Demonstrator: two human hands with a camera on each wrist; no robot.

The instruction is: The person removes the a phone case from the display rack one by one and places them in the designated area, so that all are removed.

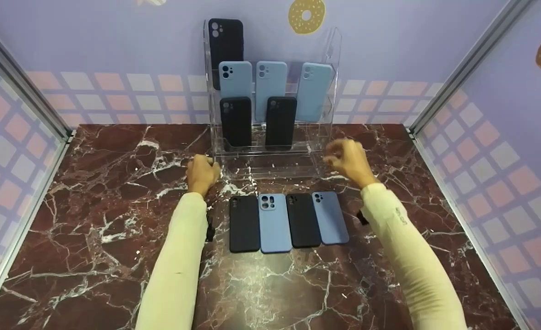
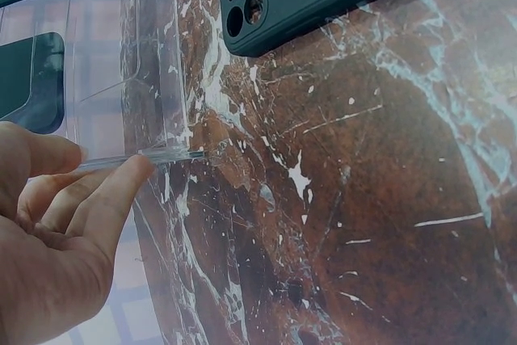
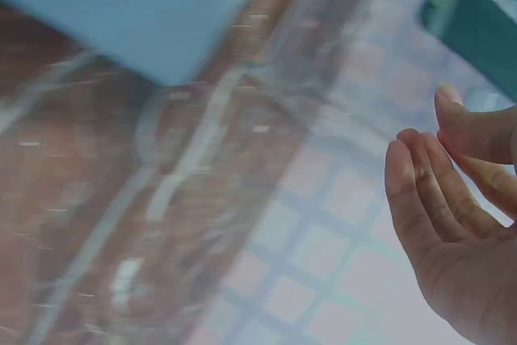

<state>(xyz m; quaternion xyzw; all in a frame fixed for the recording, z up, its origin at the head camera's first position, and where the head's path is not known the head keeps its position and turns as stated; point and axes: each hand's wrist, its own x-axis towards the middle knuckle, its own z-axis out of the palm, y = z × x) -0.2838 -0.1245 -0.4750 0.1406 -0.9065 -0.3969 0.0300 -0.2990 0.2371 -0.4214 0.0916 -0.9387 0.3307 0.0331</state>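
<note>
A clear plastic stepped display stand (image 1: 275, 150) stands at the back of the table. My left hand (image 1: 202, 174) pinches its left side edge low down; in the left wrist view, thumb and fingers lie on either side of the clear panel (image 2: 166, 153). Beside the stand's right side is my right hand (image 1: 350, 161), its fingers bent loosely and nothing held between them. On the stand's tiers are light blue phone cases (image 1: 314, 91) and black phone cases (image 1: 236, 121), all upright or leaning back.
In front of the stand, a row lies flat on the marbled table: a black case (image 1: 245, 224), a blue case (image 1: 276, 229), another black case (image 1: 303, 224) and a darker blue case (image 1: 332, 220). Patterned walls (image 1: 151, 59) enclose the back and sides.
</note>
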